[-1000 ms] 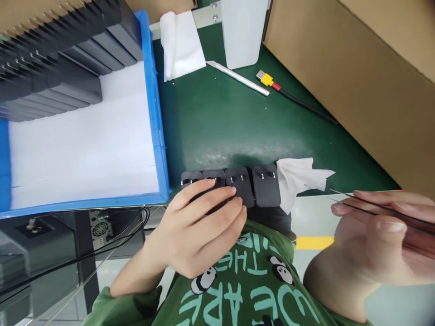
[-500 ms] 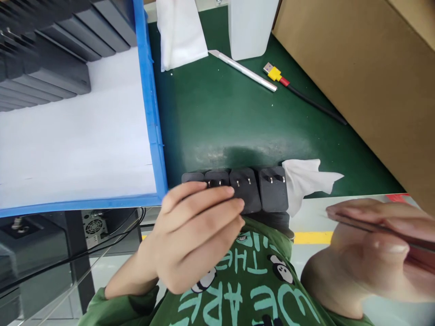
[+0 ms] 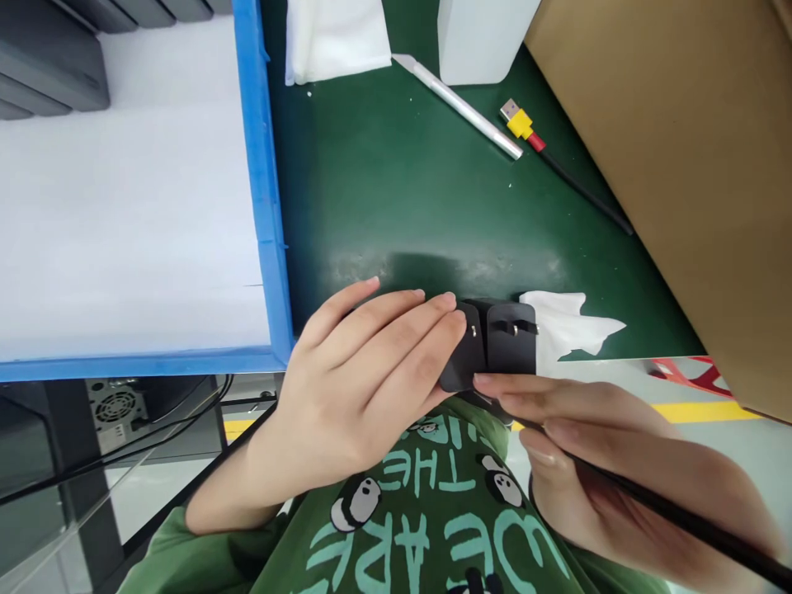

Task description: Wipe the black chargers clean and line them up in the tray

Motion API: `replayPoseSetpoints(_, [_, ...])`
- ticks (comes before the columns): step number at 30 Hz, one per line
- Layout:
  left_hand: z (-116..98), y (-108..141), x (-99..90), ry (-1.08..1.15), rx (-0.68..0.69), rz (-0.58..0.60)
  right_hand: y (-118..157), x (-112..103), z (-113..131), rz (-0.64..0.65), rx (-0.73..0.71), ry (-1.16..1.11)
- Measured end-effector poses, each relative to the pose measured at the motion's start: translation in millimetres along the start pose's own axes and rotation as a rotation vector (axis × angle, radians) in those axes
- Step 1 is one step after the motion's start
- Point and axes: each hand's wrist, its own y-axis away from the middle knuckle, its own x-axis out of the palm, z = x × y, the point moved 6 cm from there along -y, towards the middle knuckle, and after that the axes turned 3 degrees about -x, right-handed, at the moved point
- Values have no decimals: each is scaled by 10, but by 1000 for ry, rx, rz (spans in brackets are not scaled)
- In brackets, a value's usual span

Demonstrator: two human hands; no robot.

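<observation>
Black plug chargers (image 3: pixel 511 340) stand side by side at the front edge of the green table, metal prongs facing up. My left hand (image 3: pixel 365 371) lies over the left part of the row, its fingers reaching to the far side and hiding several prongs. Its thumb is hidden. My right hand (image 3: pixel 606 437) pinches a thin black cable (image 3: pixel 674 513) that trails off toward the lower right. The fingertips are at the near side of the rightmost charger, where the cable's end cannot be made out. A crumpled white cloth (image 3: pixel 563 323) touches the row's right end.
A blue-rimmed bin (image 3: pixel 269 247) with dark grey blocks stands left. Farther back on the green table (image 3: pixel 384 181) are a folded white cloth (image 3: pixel 337 41), a silver craft knife (image 3: pixel 461 107), a yellow-collared USB cable (image 3: pixel 520 124) and a white container (image 3: pixel 486 41). A cardboard box (image 3: pixel 674 148) stands right.
My right hand has moved left with the black cable, up to the chargers. My left hand has shifted slightly right and up, covering more of the row. The view has shifted.
</observation>
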Motion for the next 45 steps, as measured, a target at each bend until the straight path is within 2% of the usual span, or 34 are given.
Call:
replayPoseSetpoints(6, [3,-5,15,-15,13,-15,78,48,28,19,42,49])
replayPoseSetpoints(13, [8,3,32,-37,17,-16,72,18,16,81,-9,48])
replayPoseSetpoints(31, [5,-18,28,-14,35,-29,37,54,55,118,-40,103])
replayPoseSetpoints(45, [-2,-22,18,-23,43,-35,38,36,51,98,-56,73])
